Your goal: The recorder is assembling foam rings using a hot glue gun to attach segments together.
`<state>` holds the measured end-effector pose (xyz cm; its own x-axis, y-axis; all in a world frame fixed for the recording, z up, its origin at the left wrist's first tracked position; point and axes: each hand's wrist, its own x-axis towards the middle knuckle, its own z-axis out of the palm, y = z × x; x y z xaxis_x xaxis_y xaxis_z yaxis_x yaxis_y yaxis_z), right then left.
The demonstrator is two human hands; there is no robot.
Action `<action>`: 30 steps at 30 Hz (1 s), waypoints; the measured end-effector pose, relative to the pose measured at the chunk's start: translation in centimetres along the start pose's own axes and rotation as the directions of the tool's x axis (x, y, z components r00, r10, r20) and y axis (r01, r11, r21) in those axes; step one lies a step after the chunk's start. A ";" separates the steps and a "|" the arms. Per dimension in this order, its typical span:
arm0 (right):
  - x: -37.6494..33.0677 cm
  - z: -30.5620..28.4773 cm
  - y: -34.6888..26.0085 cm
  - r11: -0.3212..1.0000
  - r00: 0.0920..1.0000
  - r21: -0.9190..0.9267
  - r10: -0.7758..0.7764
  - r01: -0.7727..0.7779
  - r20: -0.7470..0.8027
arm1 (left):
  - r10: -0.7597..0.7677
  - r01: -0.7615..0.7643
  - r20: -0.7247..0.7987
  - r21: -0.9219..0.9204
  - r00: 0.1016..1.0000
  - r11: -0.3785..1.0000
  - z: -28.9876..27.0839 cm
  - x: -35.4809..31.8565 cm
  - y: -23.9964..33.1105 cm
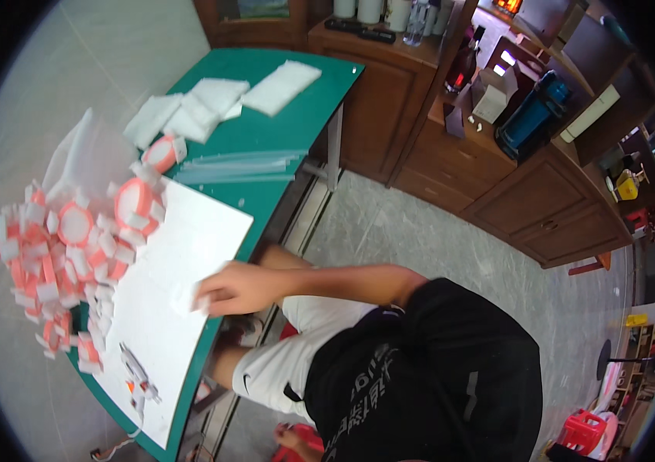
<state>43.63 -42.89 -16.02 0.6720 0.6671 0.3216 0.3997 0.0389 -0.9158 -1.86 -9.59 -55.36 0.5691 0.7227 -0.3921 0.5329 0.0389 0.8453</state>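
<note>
My right hand [239, 291] reaches over the edge of a white board [208, 223] on the green table. Its fingers are bent together at a small, blurred whitish thing I cannot make out. Low in the picture, my left hand [289, 437] is beside something red, far from the table; its fingers are too unclear to read. A glue gun [139, 372], grey-white with orange parts, lies on the board's near end with its cord trailing off. Along the board's left side is a heap of pink-and-white round pieces [75, 223] with white blocks on them.
Clear thin sticks [242, 165] lie across the green table [296, 85], beyond the board. Flat white foam-like packs [281, 87] rest at its far end. A translucent bag [81, 165] stands behind the heap. Wooden cabinets [435, 169] stand to the right, holding a blue flask [534, 115].
</note>
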 end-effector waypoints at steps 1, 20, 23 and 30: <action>-3.2 -1.7 0.3 0.981 0.994 0.192 0.036 -0.015 -0.104 | -0.129 0.130 -0.047 0.026 0.991 0.991 -0.7 1.9 2.4; -9.2 -2.5 17.3 0.765 0.895 -0.490 0.257 -0.419 -0.365 | 0.305 -0.324 0.126 0.178 0.944 0.929 11.7 9.8 30.6; -6.9 -2.8 18.9 0.701 0.913 -0.587 0.272 -0.404 -0.304 | 0.199 -0.259 0.176 0.458 0.964 0.850 10.4 11.5 28.7; -6.0 -3.0 21.1 0.832 0.844 -0.224 0.428 -0.508 -0.324 | 0.401 -0.327 -0.067 0.462 0.914 0.824 11.7 12.9 23.7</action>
<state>49.88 -48.34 -36.55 0.9400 0.3384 -0.0426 0.1309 -0.4732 -0.8712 25.42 -7.39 -44.66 0.6914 0.7224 0.0050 0.5423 -0.5235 0.6571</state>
